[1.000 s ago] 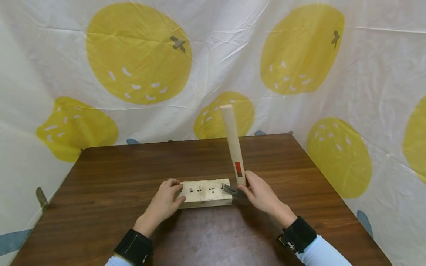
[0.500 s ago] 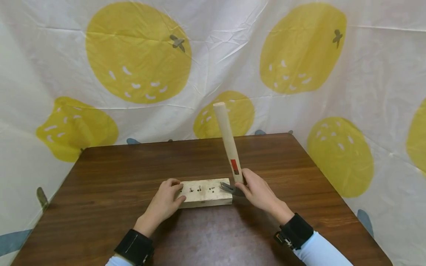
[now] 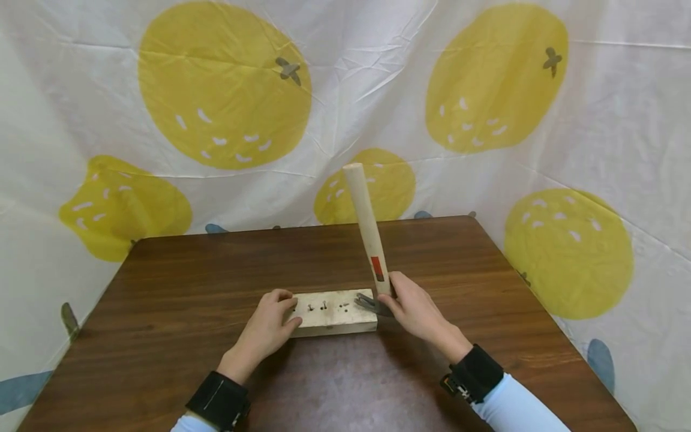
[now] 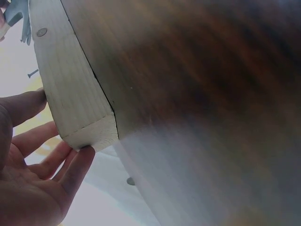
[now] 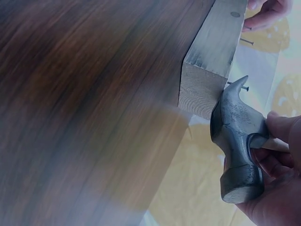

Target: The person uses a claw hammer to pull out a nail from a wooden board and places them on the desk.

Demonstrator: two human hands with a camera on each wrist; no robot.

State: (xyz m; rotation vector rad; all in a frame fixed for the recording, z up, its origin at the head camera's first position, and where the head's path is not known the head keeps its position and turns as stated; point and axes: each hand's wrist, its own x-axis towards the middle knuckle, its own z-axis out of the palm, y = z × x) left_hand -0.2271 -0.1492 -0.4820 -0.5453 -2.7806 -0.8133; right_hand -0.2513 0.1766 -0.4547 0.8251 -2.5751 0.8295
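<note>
A pale wooden block (image 3: 332, 329) lies on the table, with several nails standing in its top, such as one nail (image 3: 324, 305) near the middle. My left hand (image 3: 264, 327) holds the block's left end, fingers around the end face and thumb at the upper edge (image 4: 28, 103). My right hand (image 3: 421, 306) grips a claw hammer (image 5: 242, 120) low on its wooden handle (image 3: 364, 219), close to the head. That handle points up and leans slightly left. The claw rests over the block's right end, beside a nail (image 5: 245, 88); whether it hooks the nail cannot be told.
The dark brown wooden table (image 3: 205, 276) reaches back to a white curtain (image 3: 356, 72) printed with yellow fruit, which also hangs along both sides. Black bands (image 3: 218, 401) sit on both wrists.
My right hand and the hammer have shifted slightly left, the claw sliding further over the block, and the handle's top has tilted left. My left hand and the block have stayed put.
</note>
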